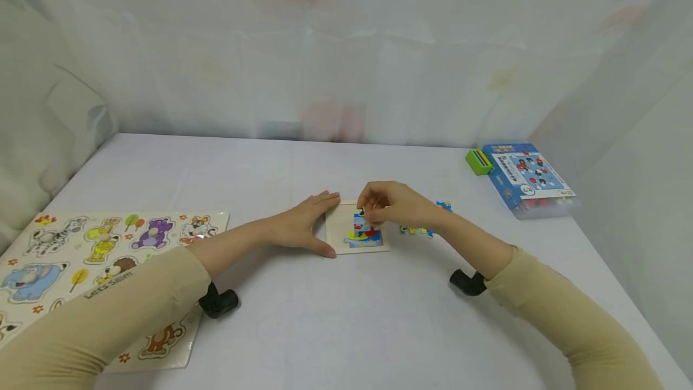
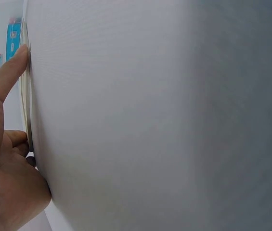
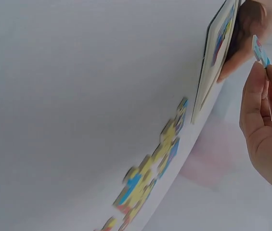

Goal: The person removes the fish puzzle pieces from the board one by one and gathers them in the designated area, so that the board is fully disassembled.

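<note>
A small wooden puzzle board [image 1: 338,227] lies on the table, with some colourful pieces set in its lower right part. My left hand [image 1: 299,221] steadies the board at its left side, thumb at the near corner and fairly straight fingers at the far edge. Above the board my right hand [image 1: 399,203] pinches a light-blue puzzle piece [image 3: 260,51] between thumb and fingertips. The piece is clear of the board in the right wrist view. Loose puzzle pieces [image 3: 143,180] lie beside the board, partly hidden behind the right forearm in the head view.
A large animal puzzle board [image 1: 76,257] lies at the left, under the left forearm. At the back right stand a blue box [image 1: 533,176] and a small green box [image 1: 479,162]. Behind the white table [image 1: 346,324] hangs a pale curtain [image 1: 346,47].
</note>
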`<state>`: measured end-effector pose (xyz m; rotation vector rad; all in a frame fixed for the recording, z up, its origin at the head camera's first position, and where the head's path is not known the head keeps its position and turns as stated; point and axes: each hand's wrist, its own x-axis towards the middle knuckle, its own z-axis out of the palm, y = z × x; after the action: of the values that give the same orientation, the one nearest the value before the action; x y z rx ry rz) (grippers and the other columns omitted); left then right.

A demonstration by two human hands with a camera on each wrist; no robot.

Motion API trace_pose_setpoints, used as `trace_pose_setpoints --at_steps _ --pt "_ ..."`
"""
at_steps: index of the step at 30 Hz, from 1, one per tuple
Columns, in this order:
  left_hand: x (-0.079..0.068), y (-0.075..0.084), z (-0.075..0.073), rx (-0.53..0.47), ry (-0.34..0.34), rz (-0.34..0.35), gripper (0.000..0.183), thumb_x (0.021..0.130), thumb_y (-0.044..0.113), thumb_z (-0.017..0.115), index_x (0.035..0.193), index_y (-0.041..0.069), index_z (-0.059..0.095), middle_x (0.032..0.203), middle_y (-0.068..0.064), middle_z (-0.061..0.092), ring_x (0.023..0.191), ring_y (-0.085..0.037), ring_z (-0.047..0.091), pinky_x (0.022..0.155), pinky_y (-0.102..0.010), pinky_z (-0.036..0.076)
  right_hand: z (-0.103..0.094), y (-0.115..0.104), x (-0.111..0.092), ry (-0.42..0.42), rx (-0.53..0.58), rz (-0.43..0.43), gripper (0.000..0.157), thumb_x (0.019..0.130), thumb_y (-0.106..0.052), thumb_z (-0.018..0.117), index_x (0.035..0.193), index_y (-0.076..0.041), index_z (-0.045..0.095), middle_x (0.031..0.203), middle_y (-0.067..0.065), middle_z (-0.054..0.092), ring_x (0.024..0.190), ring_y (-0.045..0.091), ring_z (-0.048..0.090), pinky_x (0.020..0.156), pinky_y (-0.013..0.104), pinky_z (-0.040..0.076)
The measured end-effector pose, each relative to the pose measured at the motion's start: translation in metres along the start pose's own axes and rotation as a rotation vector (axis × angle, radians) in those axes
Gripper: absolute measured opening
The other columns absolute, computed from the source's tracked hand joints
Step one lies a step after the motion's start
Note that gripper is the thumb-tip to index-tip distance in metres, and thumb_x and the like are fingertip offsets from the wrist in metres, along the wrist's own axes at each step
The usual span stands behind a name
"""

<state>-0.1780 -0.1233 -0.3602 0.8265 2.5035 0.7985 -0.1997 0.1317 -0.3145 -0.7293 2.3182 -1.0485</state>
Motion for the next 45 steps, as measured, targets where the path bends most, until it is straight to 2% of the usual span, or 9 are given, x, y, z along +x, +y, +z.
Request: trace_pose_setpoints --at_steps 7,12,16,24,30,34,37,41,45 --pt "0.000 0.001 0.000 0.008 0.003 -0.002 0.111 0.075 0.047 0.081 0.157 0.004 0.019 0.168 -0.007 0.013 0.158 -0.031 0.004 0.127 -0.055 0.016 -0.011 0.014 -0.010 -0.004 0.011 0.031 0.017 0.092 -0.016 0.066 0.108 -0.011 0.062 0.087 0.005 0.062 0.080 0.020 0.063 0.080 0.033 0.058" --pt "0.000 0.000 0.001 0.015 0.003 -0.003 0.111 0.076 0.047 0.081 0.157 0.005 0.019 0.168 -0.007 0.013 0.158 -0.030 0.004 0.127 -0.055 0.016 -0.019 0.023 -0.018 -0.011 -0.008 0.035 0.018 0.091 -0.013 0.066 0.109 -0.011 0.063 0.088 0.005 0.063 0.082 0.021 0.064 0.079 0.029 0.055" --pt "0.000 0.000 0.001 0.020 -0.001 -0.012 0.111 0.076 0.048 0.081 0.158 0.006 0.018 0.169 -0.005 0.013 0.158 -0.029 0.003 0.127 -0.054 0.015 -0.025 0.031 -0.026 -0.018 -0.008 0.048 0.018 0.092 -0.011 0.065 0.110 -0.011 0.063 0.091 0.006 0.063 0.084 0.020 0.064 0.078 0.026 0.056" --pt "0.000 0.000 0.001 0.014 -0.005 -0.009 0.111 0.076 0.048 0.080 0.158 0.006 0.018 0.169 -0.005 0.012 0.158 -0.029 0.003 0.128 -0.056 0.011 -0.036 0.045 -0.037 -0.051 0.018 0.114 0.019 0.093 -0.015 0.066 0.110 -0.008 0.063 0.090 0.007 0.063 0.083 0.023 0.066 0.077 0.029 0.059" --pt "0.002 -0.003 0.001 0.025 -0.008 -0.016 0.112 0.076 0.049 0.080 0.158 0.007 0.017 0.169 -0.003 0.011 0.158 -0.026 0.001 0.129 -0.052 0.010 -0.039 0.049 -0.044 -0.061 -0.020 0.148 0.016 0.090 -0.015 0.069 0.106 -0.011 0.068 0.085 0.005 0.064 0.077 0.020 0.063 0.068 0.029 0.055" --pt "0.003 -0.004 0.001 0.026 -0.007 -0.017 0.112 0.076 0.049 0.080 0.158 0.007 0.017 0.169 -0.003 0.012 0.158 -0.026 0.001 0.129 -0.051 0.008 -0.038 0.050 -0.047 -0.058 -0.047 0.187 0.016 0.088 -0.016 0.071 0.104 -0.013 0.070 0.081 0.002 0.065 0.073 0.018 0.060 0.056 0.024 0.045" --pt "0.003 -0.004 0.001 0.022 -0.008 -0.019 0.112 0.076 0.049 0.080 0.158 0.007 0.017 0.169 -0.003 0.011 0.158 -0.026 0.001 0.129 -0.052 0.008 -0.037 0.052 -0.048 -0.067 -0.033 0.199 0.016 0.087 -0.013 0.072 0.103 -0.012 0.071 0.080 0.001 0.067 0.072 0.017 0.061 0.059 0.023 0.047" --pt "0.002 -0.003 0.001 0.019 -0.010 -0.020 0.112 0.076 0.049 0.080 0.158 0.007 0.017 0.169 -0.002 0.011 0.158 -0.026 0.001 0.129 -0.053 0.009 -0.036 0.055 -0.049 -0.091 -0.016 0.187 0.017 0.087 -0.011 0.071 0.103 -0.008 0.072 0.082 0.003 0.070 0.074 0.017 0.065 0.073 0.027 0.057" --pt "0.002 -0.003 0.001 0.019 -0.011 -0.020 0.111 0.076 0.049 0.080 0.158 0.007 0.017 0.169 -0.003 0.011 0.158 -0.026 0.001 0.129 -0.054 0.010 -0.036 0.055 -0.049 -0.104 -0.026 0.181 0.017 0.087 -0.010 0.071 0.104 -0.007 0.072 0.082 0.004 0.071 0.073 0.016 0.065 0.073 0.026 0.057"
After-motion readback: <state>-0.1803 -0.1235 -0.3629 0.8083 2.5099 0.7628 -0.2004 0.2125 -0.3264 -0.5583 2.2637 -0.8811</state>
